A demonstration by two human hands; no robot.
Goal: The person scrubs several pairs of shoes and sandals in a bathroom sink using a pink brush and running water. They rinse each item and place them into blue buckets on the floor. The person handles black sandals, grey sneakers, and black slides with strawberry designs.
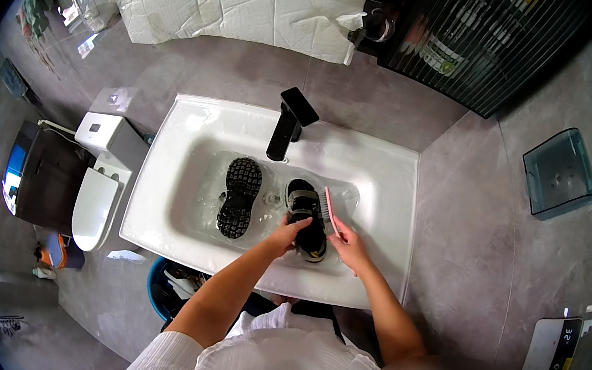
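My left hand [286, 236] grips a black and grey shoe [305, 203] by its left side, thumb across the top. The shoe is upright in shallow water in a white sink [385, 179]. Between the fingers of my right hand [349, 245] is the handle of a pink scrub brush [330, 211], its bristles facing the shoe's right side. Whether the bristles touch the shoe I cannot tell. Left of it, a second shoe [239, 198] lies sole up in the water. The drain [272, 199] shows between the two shoes.
A black faucet [283, 133] rises from the sink's back rim. Below the front left edge stands a blue tub [154, 291] with things in it. A white toilet [97, 205] is on the left. A dark ribbed cabinet [473, 51] hangs on the wall behind, at the right.
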